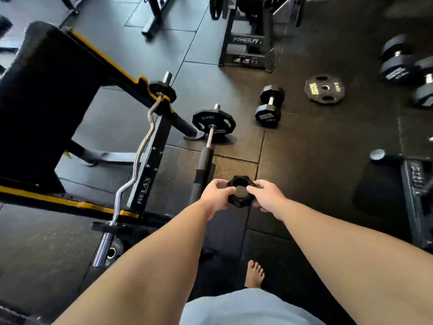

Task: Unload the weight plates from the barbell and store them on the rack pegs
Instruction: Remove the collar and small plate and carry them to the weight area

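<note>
A small black weight plate (240, 193) with a round centre hole is held between both hands at mid-frame. My left hand (216, 195) grips its left edge and my right hand (267, 195) grips its right edge. A straight barbell (203, 167) with a padded black sleeve lies on the floor beyond my hands, and a black 10 kg plate (213, 124) sits on its far end. Its near end is hidden behind my left hand.
An EZ curl bar (138, 165) rests on a black and yellow bench rack (150, 170) at left. A loose plate (324, 89) and dumbbells (269, 109) lie on the rubber floor. A plate rack (248, 41) stands at the back. A bare foot (255, 273) is below.
</note>
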